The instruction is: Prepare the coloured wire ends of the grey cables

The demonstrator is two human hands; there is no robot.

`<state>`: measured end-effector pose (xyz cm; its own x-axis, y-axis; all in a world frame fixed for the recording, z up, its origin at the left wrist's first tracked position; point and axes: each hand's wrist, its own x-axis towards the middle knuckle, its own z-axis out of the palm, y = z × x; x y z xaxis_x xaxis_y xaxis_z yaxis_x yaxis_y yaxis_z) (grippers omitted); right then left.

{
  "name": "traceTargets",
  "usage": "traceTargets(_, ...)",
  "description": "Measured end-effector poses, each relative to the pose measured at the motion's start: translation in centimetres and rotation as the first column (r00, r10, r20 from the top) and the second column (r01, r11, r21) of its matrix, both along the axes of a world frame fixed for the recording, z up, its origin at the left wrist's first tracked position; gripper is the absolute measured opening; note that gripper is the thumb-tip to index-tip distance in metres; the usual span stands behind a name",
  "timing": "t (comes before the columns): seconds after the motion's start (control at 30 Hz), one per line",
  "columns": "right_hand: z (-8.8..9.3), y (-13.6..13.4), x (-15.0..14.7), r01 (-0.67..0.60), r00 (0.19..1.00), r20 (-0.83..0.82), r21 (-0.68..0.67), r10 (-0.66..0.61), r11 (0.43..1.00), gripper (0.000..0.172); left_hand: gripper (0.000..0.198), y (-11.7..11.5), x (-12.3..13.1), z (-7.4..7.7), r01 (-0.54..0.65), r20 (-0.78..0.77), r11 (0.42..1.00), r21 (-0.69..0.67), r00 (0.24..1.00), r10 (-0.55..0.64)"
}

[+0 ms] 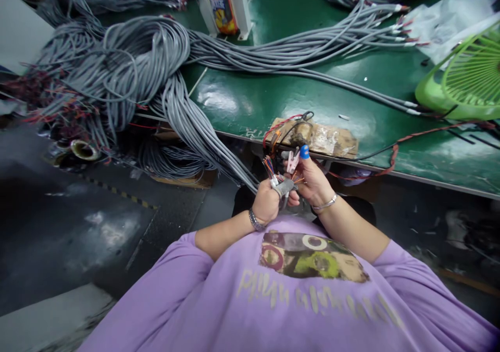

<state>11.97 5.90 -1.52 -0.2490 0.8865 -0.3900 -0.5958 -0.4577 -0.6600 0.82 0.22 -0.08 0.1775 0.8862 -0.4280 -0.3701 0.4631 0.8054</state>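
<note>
The grey cable end (285, 187) is lying just below and right of the frame's centre, with thin, mostly orange and copper-coloured wires (298, 179) fanning out of it. The left hand (267, 202) is gripping the cable end, fingers wrapped around it. The right hand (314, 181) is hovering close on its right, fingers bent toward the wires and thumb, in a blue cover (304, 152), pointing up; whether those fingertips are pinching a wire I cannot tell. The step in hand seems to be sorting or separating the loose wires, and the next move appears to call for a steady left hold and a fine pinch by the right.

A pink clip (292, 161) is sitting just above the wires, near the right thumb; contact is unclear. Behind it, a brown block (332, 139) is lying along the edge of the green table (234, 102). Grey cables (213, 138) are running from the left hand to the upper left, where a large coil (164, 47) is resting. A green fan (474, 76) is standing at the upper right.
</note>
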Motion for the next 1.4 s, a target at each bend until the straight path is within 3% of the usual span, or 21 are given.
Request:
traceTargets(0.1,0.3,-0.3,0.0,0.053,0.998,-0.030,-0.049,-0.055,0.997,0.059,0.041,-0.2,-0.1,0.3,0.001,0.012,1.000,0.008,1.000,-0.002)
traceTargets(0.33,0.6,-0.6,1.2,-0.120,0.992,-0.024,0.032,0.121,0.992,0.064,0.040,-1.0,-0.7,0.8,-0.016,0.003,1.000,0.022,1.000,0.016)
traceTargets(0.47,0.7,-0.4,1.0,-0.055,0.998,0.018,0.073,0.054,0.996,0.050,0.040,-0.9,-0.6,0.9,-0.097,-0.007,0.995,0.025,0.995,0.097)
traceTargets(0.6,0.5,-0.6,0.6,0.010,0.998,0.054,0.089,-0.015,0.996,0.049,0.040,-0.4,-0.2,1.1,-0.146,-0.004,0.989,0.007,0.989,0.146)
traceTargets(0.93,0.3,-0.3,0.6,0.067,0.997,0.033,0.082,-0.070,0.994,0.045,0.039,0.0,-0.1,0.8,-0.119,0.003,0.993,-0.025,0.993,0.119)
traceTargets(1.4,0.4,-0.6,1.9,-0.146,0.989,0.041,0.031,0.145,0.989,0.067,0.042,-1.1,-0.9,0.9,-0.115,0.002,0.993,0.003,0.993,0.115)
